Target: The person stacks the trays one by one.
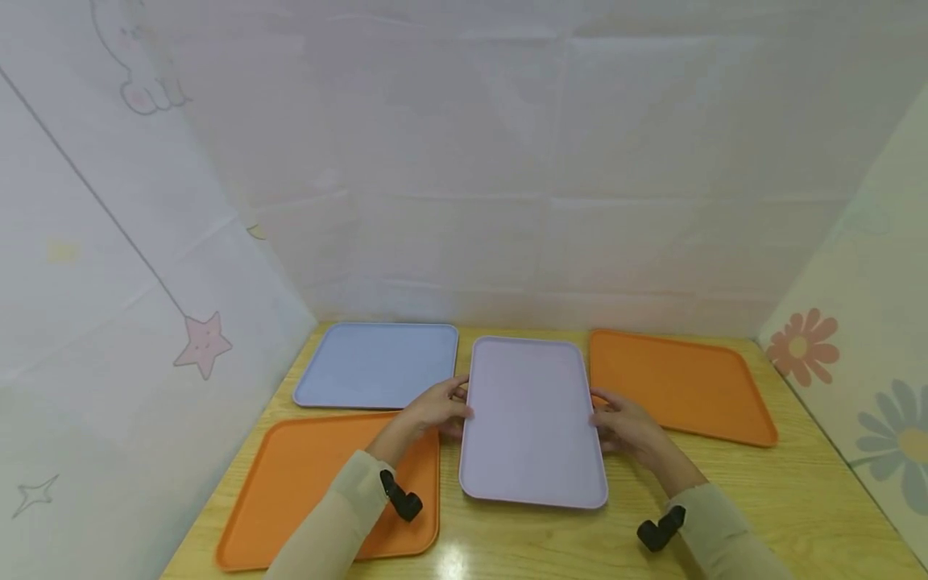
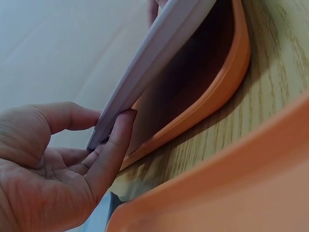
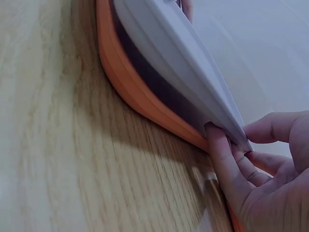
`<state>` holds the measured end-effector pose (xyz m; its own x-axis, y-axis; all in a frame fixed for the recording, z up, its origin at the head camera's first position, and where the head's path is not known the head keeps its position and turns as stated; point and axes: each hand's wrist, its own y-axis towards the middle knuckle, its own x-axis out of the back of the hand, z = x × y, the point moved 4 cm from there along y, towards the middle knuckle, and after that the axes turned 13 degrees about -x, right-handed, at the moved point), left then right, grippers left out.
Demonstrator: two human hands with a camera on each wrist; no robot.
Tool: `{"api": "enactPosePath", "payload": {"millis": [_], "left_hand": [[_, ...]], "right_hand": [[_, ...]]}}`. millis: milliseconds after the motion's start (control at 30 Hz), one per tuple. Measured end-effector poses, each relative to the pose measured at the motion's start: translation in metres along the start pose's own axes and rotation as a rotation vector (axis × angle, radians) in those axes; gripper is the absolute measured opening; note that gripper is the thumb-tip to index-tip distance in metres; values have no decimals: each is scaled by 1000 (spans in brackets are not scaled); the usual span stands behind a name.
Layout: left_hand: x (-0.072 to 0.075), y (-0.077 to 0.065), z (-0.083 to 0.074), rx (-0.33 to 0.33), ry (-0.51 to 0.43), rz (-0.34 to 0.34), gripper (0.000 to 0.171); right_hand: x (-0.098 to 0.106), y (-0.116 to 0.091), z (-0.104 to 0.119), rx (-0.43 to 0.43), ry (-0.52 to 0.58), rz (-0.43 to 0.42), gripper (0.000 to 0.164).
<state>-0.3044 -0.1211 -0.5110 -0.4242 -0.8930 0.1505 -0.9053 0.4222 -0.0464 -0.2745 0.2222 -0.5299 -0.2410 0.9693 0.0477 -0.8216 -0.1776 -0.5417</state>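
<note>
A lilac tray [image 1: 532, 419] is gripped by its two long sides, just above the table's middle. My left hand [image 1: 440, 408] pinches the left rim, thumb on top and fingers beneath, as the left wrist view shows. At the opposite rim my right hand [image 1: 625, 427] pinches in the same way. Under the lilac tray lies an orange tray [image 2: 219, 92], with a dark gap between the two. That lower tray [image 3: 125, 87] also shows in the right wrist view; in the head view the lilac tray hides it.
A blue tray [image 1: 380, 366] lies at the back left, with an orange tray [image 1: 290, 475] in front of it, below my left forearm. Another orange tray [image 1: 681, 387] sits at the back right. Patterned white sheets [image 1: 536, 161] wall the wooden table [image 1: 725, 491] on three sides.
</note>
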Motion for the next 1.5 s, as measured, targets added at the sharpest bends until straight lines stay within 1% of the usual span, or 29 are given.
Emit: {"api": "enactPosePath", "payload": {"millis": [200,333,600,667,833,1033,1133,1233,1367,1500], "left_hand": [[2,4,3,17,11,-2,82],[2,6,4,17,13,-4,82],[3,8,5,15,22,-6,83],[4,9,5,16,26,-7,83],[5,11,7,20,33,-7,84],[4,11,6,19,40,-4,83],[4,12,6,17,62,-4,82],[3,12,3,12,114,-6,80],[2,12,0,-1,199,-7,78],[1,12,-2,-10,255,-11,76]], "right_hand": [[-2,2,3,-1,-29,-24,75],[-2,4,5,-5,-37,-45,74],[-4,5,9,-2,-44,-56,73],[-4,6,10,4,-61,-61,73],[-4,7,13,7,-110,-103,73],[-5,9,14,-1,-157,-156,72],[-6,9,15,5,-184,-178,71],[-8,8,17,19,-215,-194,70],[-11,8,19,30,-224,-199,69],[-13,8,21,49,-263,-221,67]]}}
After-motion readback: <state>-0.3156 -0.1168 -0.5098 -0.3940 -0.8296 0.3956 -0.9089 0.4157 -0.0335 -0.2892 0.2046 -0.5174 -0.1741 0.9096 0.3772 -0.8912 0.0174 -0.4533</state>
